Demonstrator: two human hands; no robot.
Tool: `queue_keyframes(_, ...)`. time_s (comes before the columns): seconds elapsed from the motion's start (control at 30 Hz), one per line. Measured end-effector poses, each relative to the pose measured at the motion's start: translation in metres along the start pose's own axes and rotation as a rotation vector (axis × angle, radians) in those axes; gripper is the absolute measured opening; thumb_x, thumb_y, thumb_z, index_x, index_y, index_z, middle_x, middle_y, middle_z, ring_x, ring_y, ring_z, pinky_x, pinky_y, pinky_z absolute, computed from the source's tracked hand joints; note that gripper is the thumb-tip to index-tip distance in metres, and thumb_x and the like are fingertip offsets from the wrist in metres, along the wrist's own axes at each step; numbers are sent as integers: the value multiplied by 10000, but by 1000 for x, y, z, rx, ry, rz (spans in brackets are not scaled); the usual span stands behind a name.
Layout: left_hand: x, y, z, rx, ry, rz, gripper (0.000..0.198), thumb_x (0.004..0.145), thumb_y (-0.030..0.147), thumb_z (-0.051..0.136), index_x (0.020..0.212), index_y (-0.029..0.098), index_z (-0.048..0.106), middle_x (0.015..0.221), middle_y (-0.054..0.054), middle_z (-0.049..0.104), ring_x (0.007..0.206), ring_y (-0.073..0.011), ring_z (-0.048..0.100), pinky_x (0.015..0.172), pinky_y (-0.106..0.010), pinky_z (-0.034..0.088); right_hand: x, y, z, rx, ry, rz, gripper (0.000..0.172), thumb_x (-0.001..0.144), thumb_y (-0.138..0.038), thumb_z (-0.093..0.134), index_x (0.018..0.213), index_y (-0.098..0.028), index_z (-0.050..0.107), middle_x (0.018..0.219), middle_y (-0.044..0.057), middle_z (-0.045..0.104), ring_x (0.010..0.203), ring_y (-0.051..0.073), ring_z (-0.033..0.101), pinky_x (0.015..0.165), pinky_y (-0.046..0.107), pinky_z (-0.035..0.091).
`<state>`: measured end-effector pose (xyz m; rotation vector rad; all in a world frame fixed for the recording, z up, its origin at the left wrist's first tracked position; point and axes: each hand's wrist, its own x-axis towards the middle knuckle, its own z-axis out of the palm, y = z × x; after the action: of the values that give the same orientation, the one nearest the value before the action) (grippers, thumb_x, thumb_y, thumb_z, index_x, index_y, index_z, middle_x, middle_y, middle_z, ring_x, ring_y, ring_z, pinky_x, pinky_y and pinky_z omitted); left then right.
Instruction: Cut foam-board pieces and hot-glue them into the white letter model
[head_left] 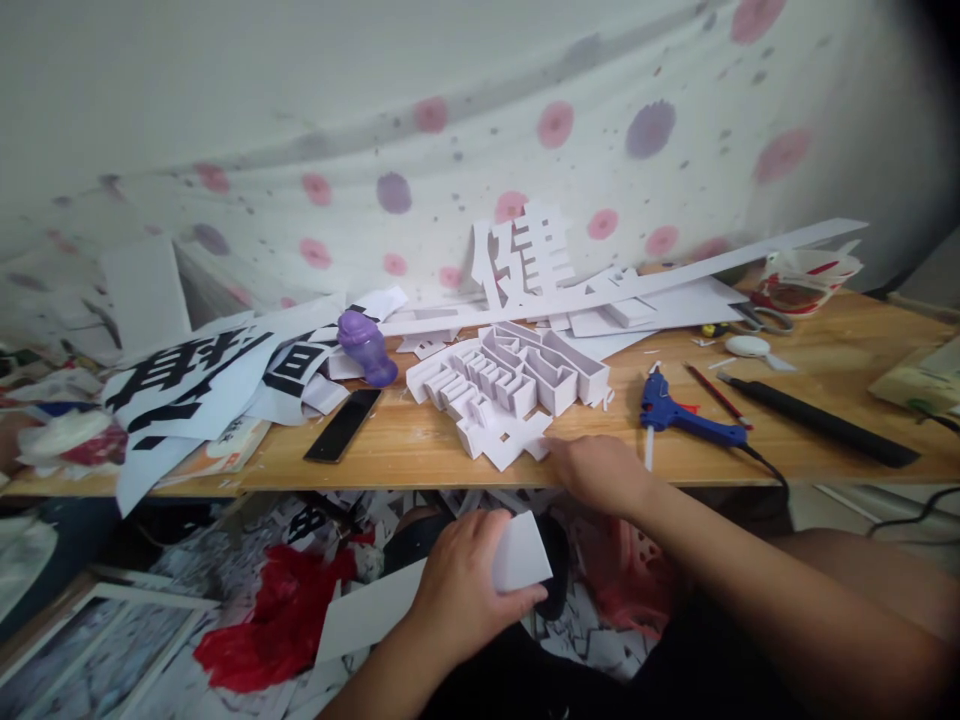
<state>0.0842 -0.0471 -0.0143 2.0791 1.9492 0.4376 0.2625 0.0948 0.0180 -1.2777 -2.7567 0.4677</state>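
My left hand (469, 565) is closed around a long white foam board strip (523, 553), held below the table's front edge over my lap. At the table edge, my right hand (596, 470) has its fingertips at the near corner of a white raised-wall character (510, 385) lying flat. Its upright white walls form open channels, and part of the flat base shows at the near end. Whether those fingers grip the corner or only touch it, I cannot tell. To the right of that hand lies a blue hot glue gun (686, 415).
A black-handled cutter (821, 420) and a red pencil (718, 395) lie at right. A purple bottle (367, 348) and a black phone (343, 425) stand left of the character. Behind are a cut white character (521, 255), a long strip (675, 272) and printed sheets (202, 380).
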Motion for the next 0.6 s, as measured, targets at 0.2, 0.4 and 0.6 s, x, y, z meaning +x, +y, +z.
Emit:
queue_keyframes(0.2,-4,-7,-4,67,63,0,542,610,423,760,1050,201,536,957,-70,613,921,-287,570,814,-445,466,-38,-6,2,432,-143,-199,225,900,-295,465,935,-191,662,821,6,674,712,126,604,618,192,432)
queue_keyframes(0.4,-3,10,3,115,123,156,640,585,520,765,1075,176,539,931,-93,611,867,-291,572,773,-448,477,-52,-36,37,1013,-96,-94,363,819,-479,568,784,-118,594,715,29,581,638,134,512,555,223,397)
queue_keyframes(0.6,-6,-3,-15,73,215,318,759,754,659,536,1303,157,387,1109,-151,605,988,-294,571,871,-472,457,-85,0,4,965,-34,51,352,854,-512,537,796,-172,607,714,31,591,612,147,545,518,232,441)
